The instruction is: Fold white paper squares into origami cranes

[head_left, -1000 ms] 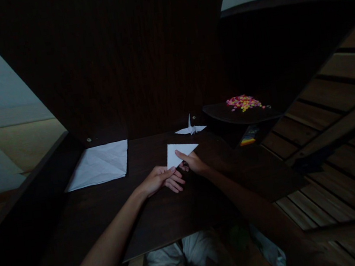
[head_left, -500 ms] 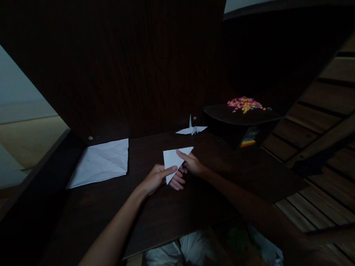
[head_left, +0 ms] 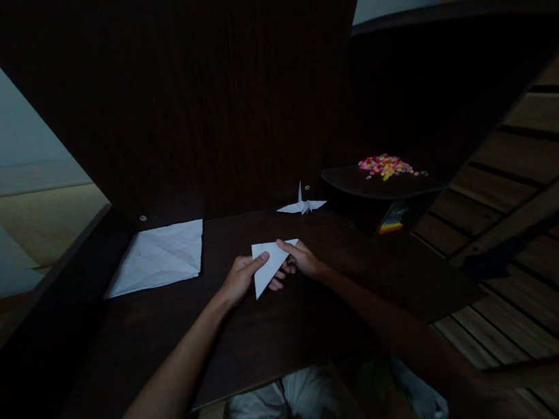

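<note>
A white sheet of paper folded into a triangle (head_left: 266,266) is held between both hands above the dark desk. My left hand (head_left: 241,278) grips its left edge, thumb lying on top near the upper left corner. With its thumb on the upper right edge, my right hand (head_left: 305,260) pinches the other side. Some fingertips show beneath the paper; the rest are hidden by it. Beyond the hands, a white origami crane (head_left: 302,206) stands near the back panel, wings spread.
White paper sheets (head_left: 162,256), creased on top, lie at the desk's left. A small dark shelf (head_left: 348,183) on the right bears a pile of pink and yellow bits (head_left: 388,166). A colourful small item (head_left: 392,222) sits under it. A raised side board (head_left: 41,316) borders the left.
The folded triangle has shifted slightly left and down and turned a little. My left thumb has moved up and left along the paper, to near its upper corner.
</note>
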Available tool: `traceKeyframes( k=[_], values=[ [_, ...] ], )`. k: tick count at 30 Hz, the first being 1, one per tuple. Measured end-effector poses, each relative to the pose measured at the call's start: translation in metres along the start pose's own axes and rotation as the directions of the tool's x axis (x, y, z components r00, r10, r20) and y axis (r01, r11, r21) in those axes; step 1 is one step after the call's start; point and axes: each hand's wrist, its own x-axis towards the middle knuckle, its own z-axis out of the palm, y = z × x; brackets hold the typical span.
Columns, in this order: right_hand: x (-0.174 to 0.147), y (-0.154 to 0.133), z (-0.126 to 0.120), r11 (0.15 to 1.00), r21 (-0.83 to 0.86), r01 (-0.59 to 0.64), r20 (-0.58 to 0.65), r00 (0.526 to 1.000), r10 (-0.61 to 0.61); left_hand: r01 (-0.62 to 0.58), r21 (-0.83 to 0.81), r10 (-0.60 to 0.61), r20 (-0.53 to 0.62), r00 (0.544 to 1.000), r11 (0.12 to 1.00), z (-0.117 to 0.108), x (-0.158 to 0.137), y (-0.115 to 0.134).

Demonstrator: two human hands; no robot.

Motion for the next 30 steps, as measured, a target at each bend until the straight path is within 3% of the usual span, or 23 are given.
traceKeyframes(
  k=[10, 17, 25, 30],
  values=[
    [-0.003, 0.0, 0.003, 0.984, -0.177, -0.023, 0.158, 0.986, 0.051, -0.09, 0.042, 0.095, -0.138, 0.986, 0.995, 0.0, 0.005, -0.006],
    [0.001, -0.001, 0.0, 0.998, -0.066, -0.025, 0.037, 0.999, 0.027, -0.092, 0.056, 0.098, -0.105, 0.99, 0.994, 0.002, 0.006, -0.009],
    [0.005, 0.008, -0.002, 0.999, -0.033, 0.002, -0.044, 0.999, -0.003, -0.107, 0.141, 0.13, -0.167, 0.977, 0.984, -0.001, 0.003, -0.004],
    [0.007, 0.009, 0.0, 0.998, -0.065, 0.0, -0.023, 1.0, -0.001, -0.282, 0.194, 0.328, -0.279, 0.902, 0.94, -0.001, 0.004, -0.003]
  ],
)
